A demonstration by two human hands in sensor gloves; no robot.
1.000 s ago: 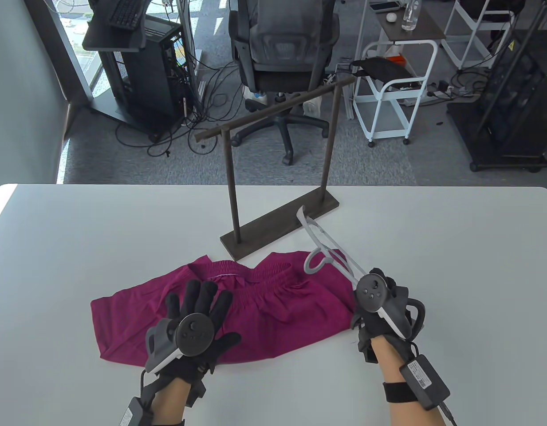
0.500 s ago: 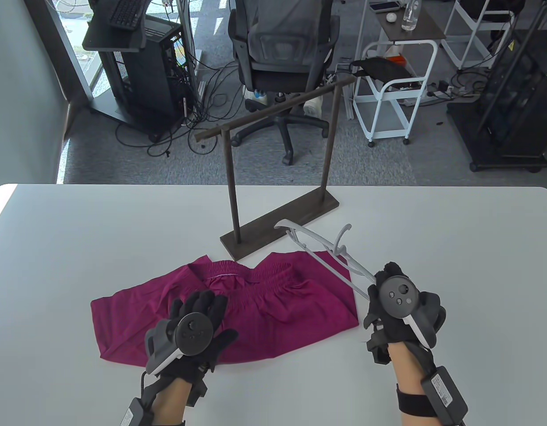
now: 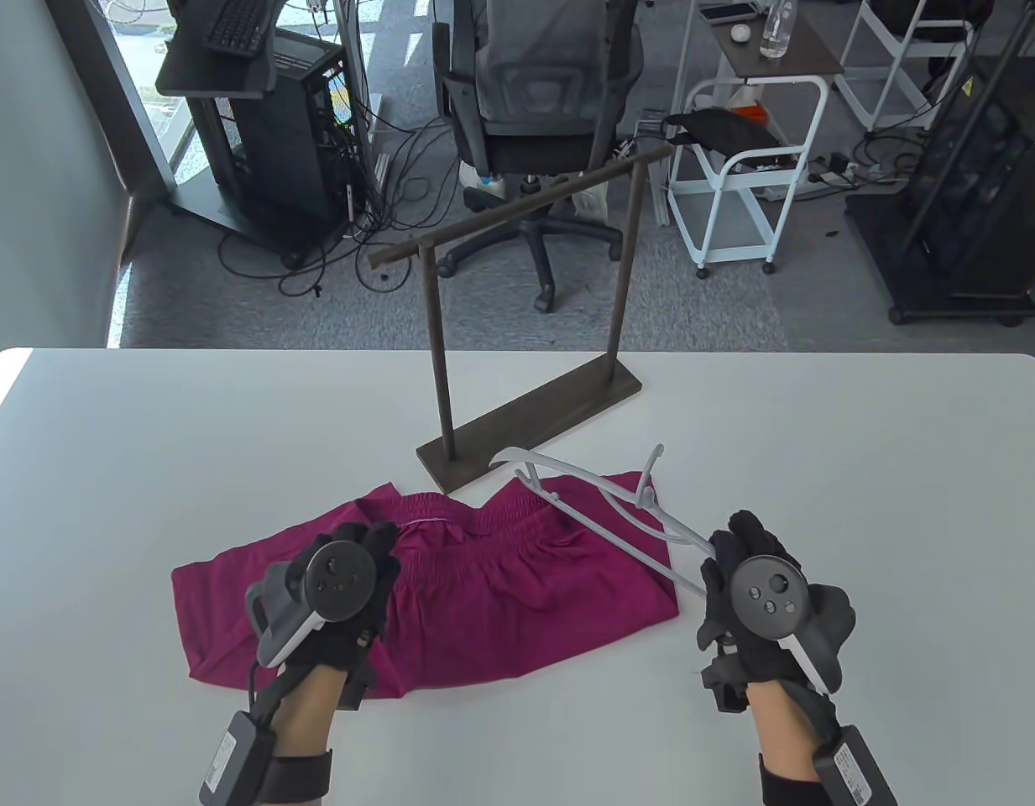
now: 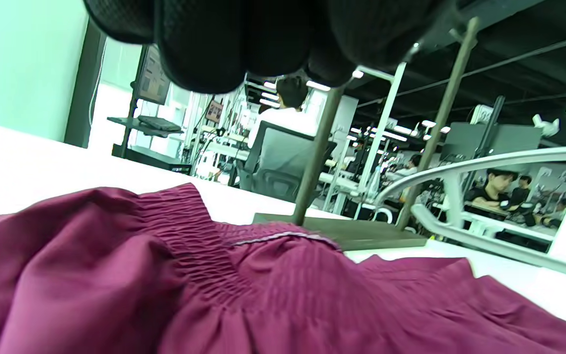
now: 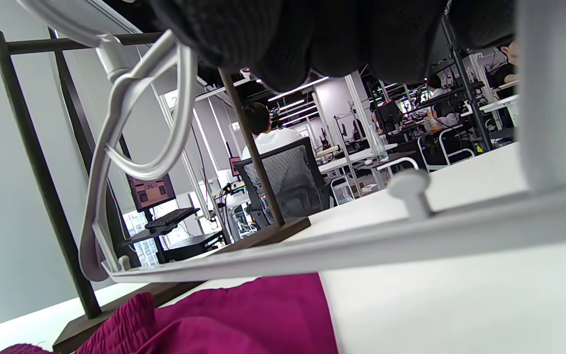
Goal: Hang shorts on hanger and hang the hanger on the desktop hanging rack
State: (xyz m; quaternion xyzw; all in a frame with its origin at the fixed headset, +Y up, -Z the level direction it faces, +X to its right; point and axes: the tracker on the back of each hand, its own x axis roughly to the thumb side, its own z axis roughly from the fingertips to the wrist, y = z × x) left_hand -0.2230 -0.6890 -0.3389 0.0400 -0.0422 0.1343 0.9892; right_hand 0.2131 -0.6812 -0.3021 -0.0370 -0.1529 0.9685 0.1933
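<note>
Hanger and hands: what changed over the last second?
The right hand, gripping one end of the white hanger, swung it leftward over the magenta shorts, its hook now pointing away. The left hand went from flat to curled at the waistband; grip unclear. The rack and shorts stayed put.

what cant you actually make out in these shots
- Left hand fingertips on the shorts: table view, hidden under the hand and tracker; left wrist view cuts them off at its top edge.
- Right hand grip on the hanger: table view, glove covers the contact.
</note>
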